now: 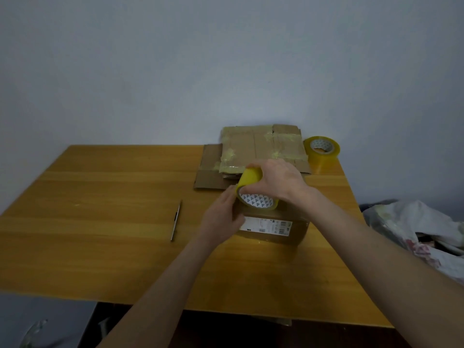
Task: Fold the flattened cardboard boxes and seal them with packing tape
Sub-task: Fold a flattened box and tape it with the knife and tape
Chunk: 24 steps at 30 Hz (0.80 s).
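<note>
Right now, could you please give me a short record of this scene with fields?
right hand: grips tape roll on top of the box
left hand: against the box's left end; grip unclear
box: folded, label facing the camera, on table
flattened boxes: stacked at the table's far edge
spare tape roll: right of that stack
slim tool: lying left of the box

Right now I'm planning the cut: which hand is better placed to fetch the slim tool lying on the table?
Probably the left hand: the slim tool lies to its left, and the right hand grips the tape roll.
</note>
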Each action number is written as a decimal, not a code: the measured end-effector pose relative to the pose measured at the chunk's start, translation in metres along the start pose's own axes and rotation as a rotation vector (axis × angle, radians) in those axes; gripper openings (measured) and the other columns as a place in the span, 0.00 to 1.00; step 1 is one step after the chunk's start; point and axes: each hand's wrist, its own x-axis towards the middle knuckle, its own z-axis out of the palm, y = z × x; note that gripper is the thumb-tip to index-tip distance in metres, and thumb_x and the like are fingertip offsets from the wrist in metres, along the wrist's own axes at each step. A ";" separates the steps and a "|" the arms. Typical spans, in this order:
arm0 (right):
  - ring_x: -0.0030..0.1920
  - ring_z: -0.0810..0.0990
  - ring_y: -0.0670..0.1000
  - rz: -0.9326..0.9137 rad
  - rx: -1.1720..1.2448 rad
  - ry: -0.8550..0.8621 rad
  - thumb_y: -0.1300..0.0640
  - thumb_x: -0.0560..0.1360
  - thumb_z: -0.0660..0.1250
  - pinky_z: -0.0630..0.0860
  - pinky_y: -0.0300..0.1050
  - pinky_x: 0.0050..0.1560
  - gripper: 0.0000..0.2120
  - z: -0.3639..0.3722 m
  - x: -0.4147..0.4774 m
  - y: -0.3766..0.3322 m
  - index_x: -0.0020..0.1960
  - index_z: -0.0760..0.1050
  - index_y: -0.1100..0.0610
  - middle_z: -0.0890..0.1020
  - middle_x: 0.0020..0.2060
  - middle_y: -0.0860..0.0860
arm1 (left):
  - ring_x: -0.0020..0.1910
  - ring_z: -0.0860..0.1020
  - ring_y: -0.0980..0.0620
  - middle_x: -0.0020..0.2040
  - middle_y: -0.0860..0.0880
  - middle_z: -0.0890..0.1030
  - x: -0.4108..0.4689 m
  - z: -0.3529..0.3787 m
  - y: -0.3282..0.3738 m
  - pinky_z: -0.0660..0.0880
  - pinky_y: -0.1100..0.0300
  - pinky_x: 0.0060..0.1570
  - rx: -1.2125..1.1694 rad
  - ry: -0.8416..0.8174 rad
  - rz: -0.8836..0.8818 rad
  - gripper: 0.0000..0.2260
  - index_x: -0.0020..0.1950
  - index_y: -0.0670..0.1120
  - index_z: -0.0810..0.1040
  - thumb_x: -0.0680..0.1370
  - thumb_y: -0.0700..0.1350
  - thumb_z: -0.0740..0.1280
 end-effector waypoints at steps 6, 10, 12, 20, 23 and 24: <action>0.48 0.78 0.52 0.051 0.417 -0.027 0.50 0.67 0.76 0.78 0.49 0.45 0.23 0.004 -0.009 0.036 0.54 0.67 0.47 0.78 0.49 0.50 | 0.75 0.59 0.50 0.76 0.48 0.62 -0.001 0.010 -0.010 0.60 0.55 0.73 0.231 -0.026 0.038 0.29 0.76 0.46 0.60 0.78 0.48 0.67; 0.48 0.78 0.53 0.000 0.285 0.005 0.51 0.68 0.75 0.78 0.52 0.45 0.22 0.001 -0.010 0.036 0.58 0.69 0.48 0.78 0.49 0.49 | 0.71 0.68 0.46 0.73 0.46 0.68 0.000 0.012 -0.011 0.66 0.53 0.67 0.285 -0.003 0.060 0.29 0.73 0.43 0.67 0.74 0.46 0.71; 0.48 0.77 0.53 0.005 0.186 0.016 0.50 0.69 0.74 0.74 0.47 0.42 0.24 -0.006 -0.012 0.039 0.61 0.70 0.48 0.78 0.49 0.49 | 0.68 0.72 0.45 0.70 0.44 0.72 0.000 0.012 -0.011 0.72 0.50 0.64 0.315 -0.002 0.083 0.29 0.71 0.41 0.70 0.72 0.44 0.74; 0.48 0.74 0.50 0.030 -0.030 0.000 0.46 0.70 0.72 0.70 0.44 0.42 0.26 -0.024 -0.019 0.054 0.66 0.69 0.46 0.78 0.50 0.49 | 0.68 0.71 0.43 0.70 0.42 0.71 0.000 0.014 -0.008 0.60 0.53 0.68 0.376 0.010 0.081 0.28 0.71 0.40 0.69 0.73 0.42 0.72; 0.53 0.76 0.51 0.078 0.206 -0.031 0.43 0.66 0.76 0.76 0.51 0.52 0.30 -0.021 -0.020 0.070 0.65 0.73 0.49 0.78 0.53 0.47 | 0.74 0.62 0.46 0.76 0.44 0.63 0.000 0.012 0.000 0.54 0.54 0.73 0.402 -0.035 0.075 0.28 0.77 0.48 0.59 0.79 0.45 0.65; 0.54 0.77 0.51 0.095 0.329 -0.051 0.44 0.65 0.77 0.77 0.52 0.53 0.30 -0.020 -0.022 0.077 0.63 0.74 0.51 0.79 0.53 0.48 | 0.75 0.61 0.46 0.76 0.44 0.62 0.000 0.011 0.002 0.55 0.52 0.73 0.428 -0.042 0.072 0.28 0.77 0.51 0.58 0.80 0.48 0.64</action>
